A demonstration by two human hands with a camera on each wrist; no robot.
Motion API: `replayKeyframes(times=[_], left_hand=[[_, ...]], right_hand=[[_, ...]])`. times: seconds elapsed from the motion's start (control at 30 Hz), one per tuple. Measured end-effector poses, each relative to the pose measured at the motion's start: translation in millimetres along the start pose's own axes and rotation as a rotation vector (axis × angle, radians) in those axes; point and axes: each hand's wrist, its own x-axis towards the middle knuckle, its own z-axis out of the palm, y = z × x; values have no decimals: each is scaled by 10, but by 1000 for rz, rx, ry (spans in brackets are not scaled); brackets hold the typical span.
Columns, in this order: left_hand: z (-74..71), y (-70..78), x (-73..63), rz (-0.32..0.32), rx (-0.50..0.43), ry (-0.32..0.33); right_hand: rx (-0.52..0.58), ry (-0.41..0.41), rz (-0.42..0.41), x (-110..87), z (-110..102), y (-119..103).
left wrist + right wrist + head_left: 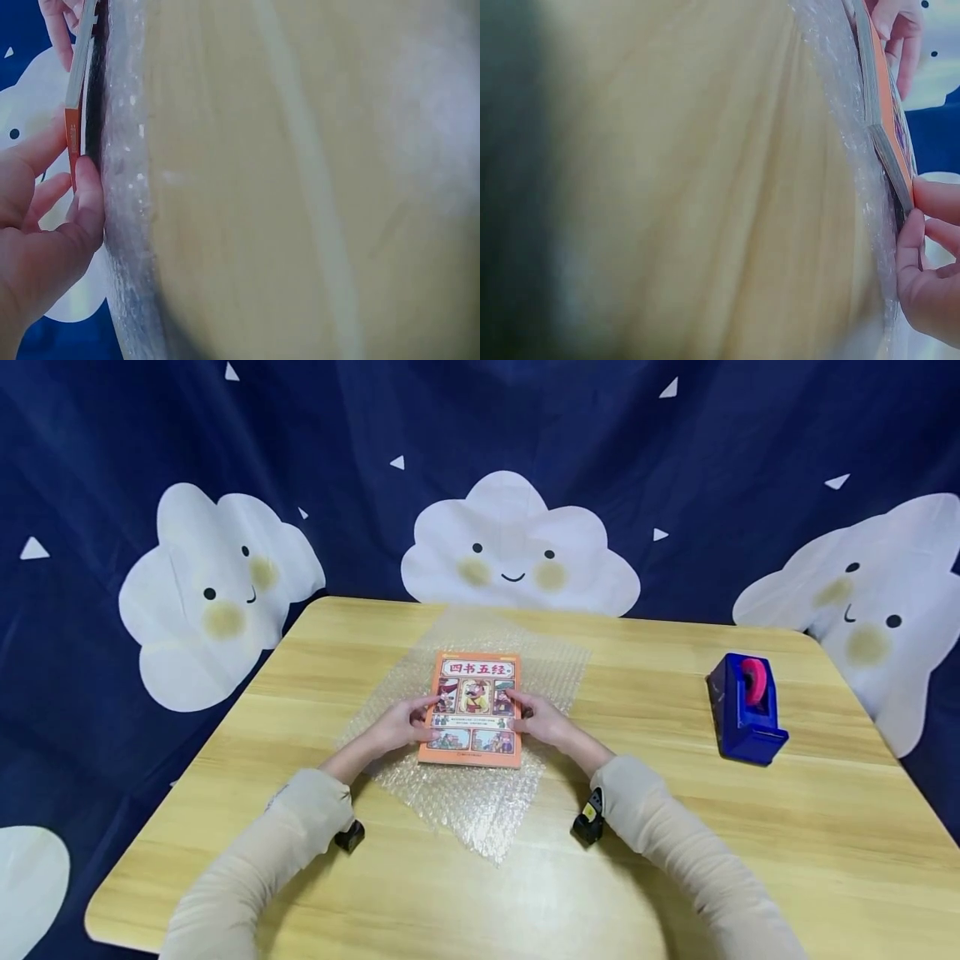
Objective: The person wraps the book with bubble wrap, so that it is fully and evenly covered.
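Observation:
An orange book [475, 708] with cartoon panels and large red characters on its cover lies face up over a sheet of bubble wrap [480, 810]. My left hand [401, 725] grips its left edge, fingers above and below. On the opposite edge, my right hand [546, 720] pinches the book between thumb and fingers. Both wrist views show the book's edge [73, 124] close above the wrap, with a thin dark gap beneath. In the right wrist view the page block [889, 154] faces the camera, and the fingertips sit near its corner.
A blue tape dispenser [744, 710] with a pink roll [753, 681] stands on the right part of the wooden table [645, 877]. Behind the table hangs a dark blue cloth [360, 427] printed with white clouds. Black wrist cameras [588, 818] hang below the sleeves.

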Motion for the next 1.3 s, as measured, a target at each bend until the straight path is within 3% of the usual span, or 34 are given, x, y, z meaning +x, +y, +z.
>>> replayKeyframes(times=[0.37,0.63,0.73,0.8,0.97,1.3], left_hand=[[-11,6,-7,5,-13,9],[-40,112,-16,-21,10,-34],[-37,103,-5,-38,7,-50],[-37,14,34,-35,0,-61],[-50,11,36,-26,-3,-81],[-42,-16,38,-37,-31,-68]], right_hand=[[-117,-20,-49,17,-28,-17],[-99,-47,-65,43,-68,2],[-72,-75,-63,41,-102,11],[-50,-92,-51,38,-116,14],[-36,-93,-30,41,-108,35],[-80,-80,-39,41,-97,43]])
